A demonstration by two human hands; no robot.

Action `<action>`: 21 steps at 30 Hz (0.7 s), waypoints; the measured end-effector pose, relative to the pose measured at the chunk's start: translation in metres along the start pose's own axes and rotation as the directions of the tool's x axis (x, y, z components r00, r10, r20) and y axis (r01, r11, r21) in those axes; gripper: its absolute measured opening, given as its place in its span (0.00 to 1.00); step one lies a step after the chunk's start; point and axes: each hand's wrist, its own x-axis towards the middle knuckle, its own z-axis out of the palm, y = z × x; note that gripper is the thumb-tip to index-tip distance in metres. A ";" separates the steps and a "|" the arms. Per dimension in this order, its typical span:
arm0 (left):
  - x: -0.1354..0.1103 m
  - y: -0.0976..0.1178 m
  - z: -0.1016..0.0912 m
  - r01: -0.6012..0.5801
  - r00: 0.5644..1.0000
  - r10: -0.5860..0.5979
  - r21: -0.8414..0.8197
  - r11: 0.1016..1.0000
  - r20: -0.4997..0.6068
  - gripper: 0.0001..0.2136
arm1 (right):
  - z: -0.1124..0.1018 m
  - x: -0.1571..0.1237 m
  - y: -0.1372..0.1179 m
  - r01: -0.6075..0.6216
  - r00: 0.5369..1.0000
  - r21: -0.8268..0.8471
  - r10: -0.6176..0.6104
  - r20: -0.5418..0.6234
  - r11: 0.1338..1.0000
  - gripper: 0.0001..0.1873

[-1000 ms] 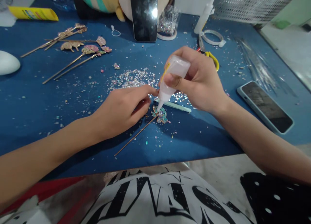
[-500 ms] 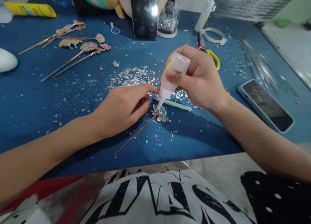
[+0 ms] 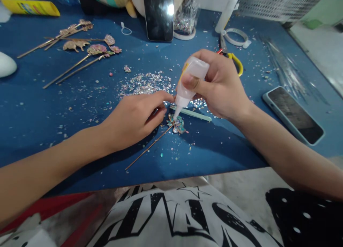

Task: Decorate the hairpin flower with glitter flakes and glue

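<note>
While the right grip (image 3: 223,84) still pinches the bottle (image 3: 198,67), its nozzle (image 3: 178,111) stays at the ornament (image 3: 179,126).

Left hand (image 3: 135,115) beside curled right hand (image 3: 221,86)

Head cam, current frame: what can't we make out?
All in the head view:
Right hand: some fingers hidden behind the white bottle.
Nozzle: tip too small to tell whether it touches the glittery ornament.
Left hand: some fingers hidden behind the hand itself.
White rounded object: cut off by the left edge.
Yellow tube: lettering blurred.
</note>
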 end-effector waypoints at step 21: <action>0.000 0.001 0.002 0.012 1.000 -0.012 -0.018 1.000 -0.001 0.12 | 0.001 0.000 0.001 0.003 1.000 -0.030 -0.004 -0.030 1.000 0.09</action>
